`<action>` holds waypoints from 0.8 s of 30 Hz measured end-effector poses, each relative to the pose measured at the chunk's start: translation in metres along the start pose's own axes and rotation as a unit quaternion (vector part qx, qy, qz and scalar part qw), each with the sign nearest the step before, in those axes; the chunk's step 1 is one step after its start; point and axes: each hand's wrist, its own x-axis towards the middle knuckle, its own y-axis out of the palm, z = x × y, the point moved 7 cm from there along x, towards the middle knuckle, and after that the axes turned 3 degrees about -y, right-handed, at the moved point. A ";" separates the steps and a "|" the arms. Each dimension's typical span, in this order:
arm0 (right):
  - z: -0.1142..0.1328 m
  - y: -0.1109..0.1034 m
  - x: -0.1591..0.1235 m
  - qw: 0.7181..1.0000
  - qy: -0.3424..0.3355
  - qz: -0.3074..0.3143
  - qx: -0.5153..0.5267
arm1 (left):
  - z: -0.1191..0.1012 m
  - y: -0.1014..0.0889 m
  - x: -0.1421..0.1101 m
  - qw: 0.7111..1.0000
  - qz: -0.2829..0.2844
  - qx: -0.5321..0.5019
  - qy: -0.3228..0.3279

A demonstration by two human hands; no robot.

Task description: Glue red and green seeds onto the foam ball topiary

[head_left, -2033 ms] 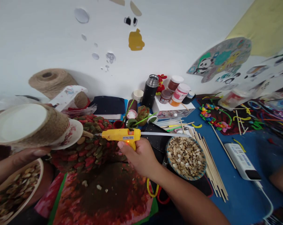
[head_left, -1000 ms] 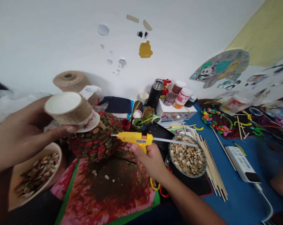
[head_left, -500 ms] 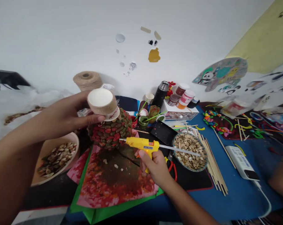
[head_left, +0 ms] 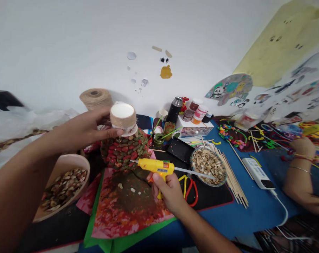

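My left hand (head_left: 90,127) grips a paper cup wrapped in jute twine (head_left: 123,119), held upside down right on top of a rounded form covered in red and green painted shells (head_left: 125,151). My right hand (head_left: 166,189) is closed around a yellow hot glue gun (head_left: 155,166). Its nozzle points left, close to the shell form's lower right side. A clear glue stick sticks out of its back over a bowl of pale shells (head_left: 208,166).
A paint-stained sheet (head_left: 127,207) on green paper lies in front. A bowl of painted shells (head_left: 61,186) is at left, a jute spool (head_left: 95,98) behind. Skewers (head_left: 234,175), red-handled pliers (head_left: 192,191), paint jars (head_left: 198,112), a flask (head_left: 175,109) and a power strip (head_left: 255,168) stand right. Another person's arm (head_left: 299,175) rests far right.
My left hand carried the twine-wrapped cup from the far left over to the top of the shell-covered form. The glue gun dropped slightly, and the view shifted.
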 end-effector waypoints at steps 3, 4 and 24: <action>0.010 0.010 0.005 0.999 -0.040 0.025 0.007 | 0.005 -0.001 0.002 1.000 0.012 -0.016 -0.009; 0.012 0.016 0.007 0.998 -0.049 0.041 0.000 | 0.005 -0.002 0.003 1.000 0.015 -0.016 -0.008; 0.004 0.063 0.053 0.991 -0.036 0.112 -0.065 | 0.025 0.000 0.002 0.994 0.055 -0.088 -0.027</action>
